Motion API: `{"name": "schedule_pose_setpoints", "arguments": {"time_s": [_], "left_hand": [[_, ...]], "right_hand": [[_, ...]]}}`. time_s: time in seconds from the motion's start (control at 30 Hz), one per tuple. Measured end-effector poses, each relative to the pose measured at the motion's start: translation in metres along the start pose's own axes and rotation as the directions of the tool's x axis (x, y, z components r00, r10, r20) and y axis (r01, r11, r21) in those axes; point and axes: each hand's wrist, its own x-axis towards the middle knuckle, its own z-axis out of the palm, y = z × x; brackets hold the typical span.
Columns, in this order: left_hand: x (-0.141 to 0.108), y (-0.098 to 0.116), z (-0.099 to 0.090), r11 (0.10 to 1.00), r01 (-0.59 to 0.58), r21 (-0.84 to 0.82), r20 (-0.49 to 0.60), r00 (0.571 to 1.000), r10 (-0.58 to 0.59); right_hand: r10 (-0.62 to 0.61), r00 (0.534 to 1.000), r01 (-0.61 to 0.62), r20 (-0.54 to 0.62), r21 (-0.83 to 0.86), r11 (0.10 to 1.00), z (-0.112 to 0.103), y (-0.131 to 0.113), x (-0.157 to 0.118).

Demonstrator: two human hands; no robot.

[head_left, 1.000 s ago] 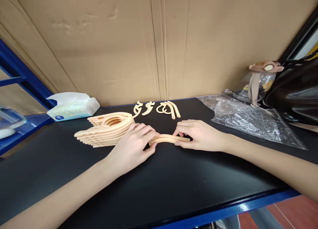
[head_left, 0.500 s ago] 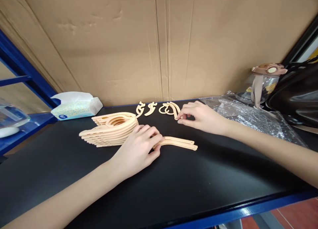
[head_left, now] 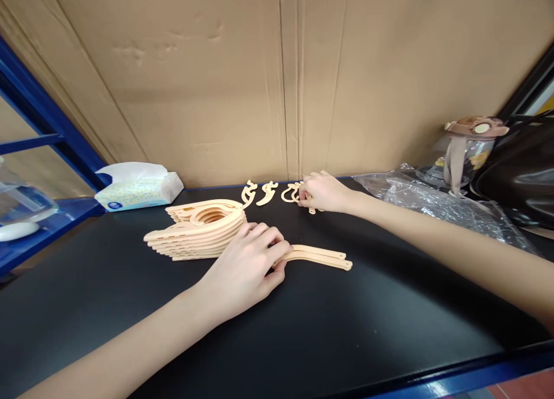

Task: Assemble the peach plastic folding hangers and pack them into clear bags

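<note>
My left hand [head_left: 255, 260] pinches the left end of two curved beige strips [head_left: 320, 256], which lie side by side on the black tabletop and point right. Just left of that hand sits a stack of beige hanger-like pieces [head_left: 194, 237]. Farther back, my right hand [head_left: 318, 192] has its fingers bent down over small beige parts; its fingertips and whatever they hold are partly hidden. A beige ring-shaped hook [head_left: 288, 193] shows beside its fingers. Two small beige curved pieces lie to the left of it, one [head_left: 267, 193] nearer and another [head_left: 249, 194] farther.
A tissue pack [head_left: 138, 186] stands at the back left. Crumpled clear plastic [head_left: 437, 205] covers the back right, beside a bottle with a brown lid [head_left: 471, 150] and a black bag [head_left: 519, 168]. Brown cardboard [head_left: 208, 87] rises behind the black table [head_left: 303, 335].
My right hand has moved back and left over the small parts, covering the curved strips there. My left hand keeps its pinch on the two strips. The view has shifted slightly.
</note>
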Motion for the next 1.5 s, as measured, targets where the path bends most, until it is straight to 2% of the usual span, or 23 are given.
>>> {"name": "schedule_pose_setpoints", "arguments": {"time_s": [0.13,0.3,0.5,0.6,0.8,0.97,1.17,1.5], "left_hand": [[0.000,-0.001,0.001,1.000,-0.003,-0.008,0.000,1.000,0.003],[0.000,-0.002,0.001,1.000,-0.003,-0.007,0.003,1.000,0.003],[0.000,-0.002,0.000,1.000,-0.012,-0.007,0.009,1.000,0.013],[0.000,-0.001,-0.001,1.000,-0.016,-0.013,0.014,1.000,0.016],[0.001,0.001,-0.004,0.997,-0.036,-0.068,0.044,0.998,0.039],[0.000,0.002,-0.009,0.990,-0.067,-0.128,0.091,0.993,0.079],[-0.001,0.003,-0.014,0.985,-0.098,-0.144,0.131,0.984,0.117],[-0.007,0.005,-0.016,0.976,-0.144,-0.163,0.156,0.973,0.170]], "right_hand": [[-0.013,1.000,0.013,0.001,0.049,0.999,0.002,0.001,0.010],[-0.029,0.995,0.042,-0.099,0.127,0.991,-0.009,-0.005,0.015],[-0.144,0.977,0.175,-0.160,0.201,0.964,-0.023,-0.019,-0.005],[-0.209,0.962,0.251,-0.176,0.271,0.929,-0.020,-0.025,-0.024],[-0.271,0.959,0.284,-0.088,0.340,0.896,-0.011,-0.030,-0.049],[-0.292,0.954,0.294,-0.065,0.377,0.878,-0.008,-0.035,-0.051],[-0.307,0.947,0.318,-0.096,0.414,0.853,-0.006,-0.046,-0.055],[-0.350,0.922,0.381,-0.165,0.539,0.751,-0.001,-0.065,-0.058]]}}
